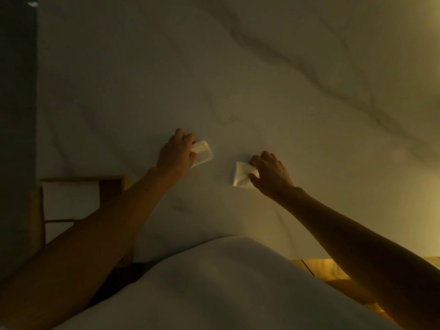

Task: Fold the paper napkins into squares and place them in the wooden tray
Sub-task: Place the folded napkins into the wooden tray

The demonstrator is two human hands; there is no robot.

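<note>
Two small folded white paper napkins lie on the pale marble table (238,91). My left hand (175,151) grips the left napkin (203,153) at its left edge, fingers curled over it. My right hand (270,172) pinches the right napkin (241,175) at its right side between thumb and fingers. The wooden tray (112,184) sits at the near left, partly hidden by my left forearm; a flat white napkin (70,201) lies inside it.
A dark wall or panel (16,139) borders the table on the left. My white-clothed torso (214,287) fills the bottom middle. A wooden surface (319,270) shows at the lower right. The light is dim.
</note>
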